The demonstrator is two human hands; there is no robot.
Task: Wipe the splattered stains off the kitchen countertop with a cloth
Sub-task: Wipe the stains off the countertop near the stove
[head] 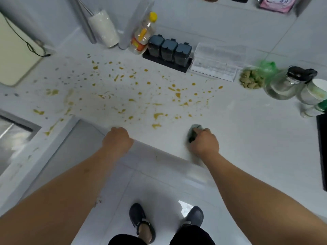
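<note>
Right hand point(203, 142): fingers curled round the dark cloth point(193, 132), pressing it on the countertop point(247, 129) near its front edge.
Left hand point(117, 138): curled over that front edge, holding nothing else.
Stains point(134, 92): yellow splatter behind both hands, cloth just beside its nearest blot.

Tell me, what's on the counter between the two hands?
Nothing lies between the left hand and the right hand gripping the cloth; the head view shows bare countertop there. The stains start just beyond.
</note>
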